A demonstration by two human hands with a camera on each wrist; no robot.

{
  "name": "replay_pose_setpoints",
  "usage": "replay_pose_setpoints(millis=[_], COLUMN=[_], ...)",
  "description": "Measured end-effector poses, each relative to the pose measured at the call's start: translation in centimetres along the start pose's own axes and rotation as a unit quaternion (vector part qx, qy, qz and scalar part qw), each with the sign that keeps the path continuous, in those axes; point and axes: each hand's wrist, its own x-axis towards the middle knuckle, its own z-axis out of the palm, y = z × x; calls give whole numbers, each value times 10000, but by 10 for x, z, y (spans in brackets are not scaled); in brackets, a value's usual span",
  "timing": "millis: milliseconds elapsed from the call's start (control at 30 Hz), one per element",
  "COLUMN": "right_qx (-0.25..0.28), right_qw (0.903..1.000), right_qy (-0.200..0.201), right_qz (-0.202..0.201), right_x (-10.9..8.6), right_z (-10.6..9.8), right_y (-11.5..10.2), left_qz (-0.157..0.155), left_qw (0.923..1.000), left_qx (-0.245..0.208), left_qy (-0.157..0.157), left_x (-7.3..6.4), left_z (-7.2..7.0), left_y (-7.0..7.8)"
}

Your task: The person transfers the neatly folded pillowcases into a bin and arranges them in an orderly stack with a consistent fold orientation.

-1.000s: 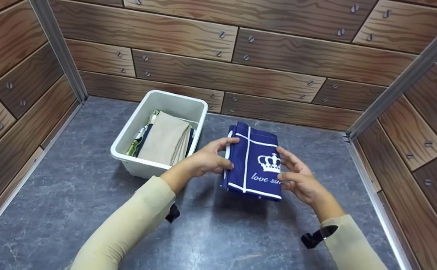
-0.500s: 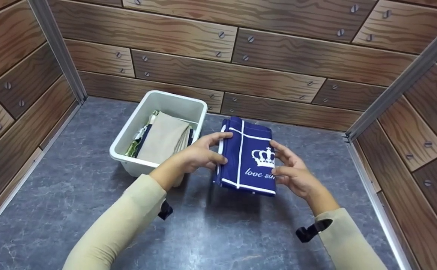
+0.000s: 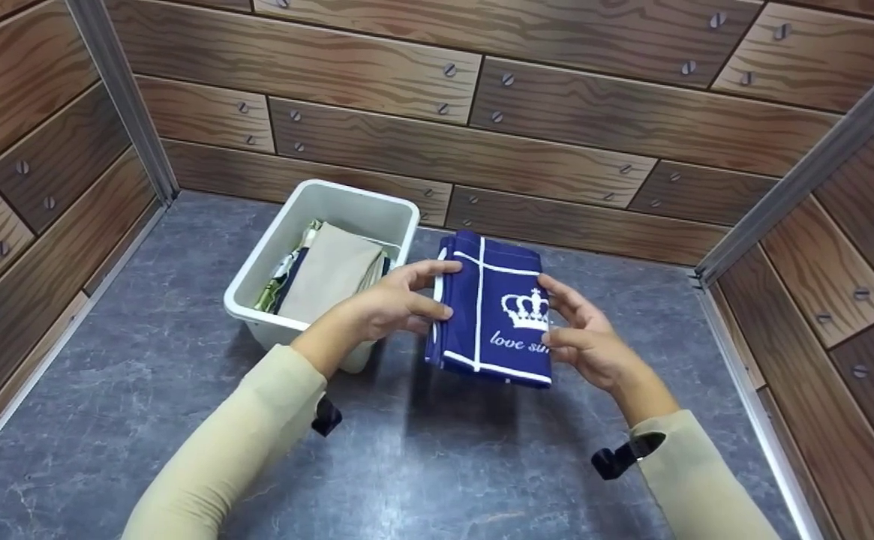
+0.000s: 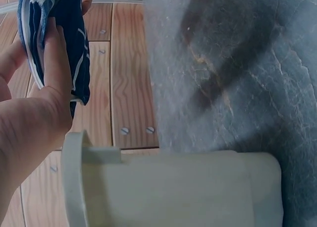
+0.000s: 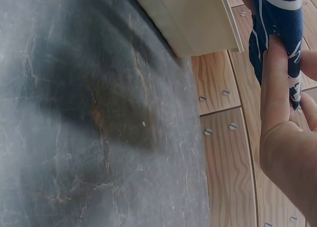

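Observation:
Between my two hands is a folded navy cloth (image 3: 508, 322) with white lines, a white crown and lettering, held above the table. My left hand (image 3: 384, 306) pinches its left edge, where several stacked layers show in the left wrist view. On the opposite edge my right hand (image 3: 590, 341) grips with thumb and fingers; the right wrist view shows fingers on both faces of the cloth (image 5: 277, 19). Left of the cloth stands a pale grey bin (image 3: 245, 311), its near right side partly behind my left hand. Inside it lie a folded beige cloth (image 3: 331, 270) and a green patterned cloth (image 3: 275, 289).
The dark grey marbled tabletop (image 3: 437, 480) carries the bin. Wood-print panels (image 3: 376, 142) close off the back and both sides, with metal strips (image 3: 125, 97) at the corners. A shadow falls on the table below the held cloth.
Both hands have shifted the navy cloth a little left and upward in the head view, closer to the bin. The grip of each hand looks the same.

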Motion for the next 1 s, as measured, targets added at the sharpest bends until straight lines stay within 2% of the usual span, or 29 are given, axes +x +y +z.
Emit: replay_pose_setpoints(millis=[167,400,600,1000], right_qx=[-27,18,76,120], right_qw=[10000,9999,9997,9995], right_qy=[-55,-133,-224,-262], right_qz=[-4,-50,-72,-102], right_x=[6,14,21,31], right_z=[7,16,24,34], right_y=[-2,-7,-10,-13], left_qz=[28,135,213,209], left_qw=[9999,9999,9997,9996], left_qx=[77,8,121,165], left_qy=[104,13,33,115], left_x=[-4,-8,-13,-20], left_z=[-6,-15,-23,-33], left_y=[4,12,17,24])
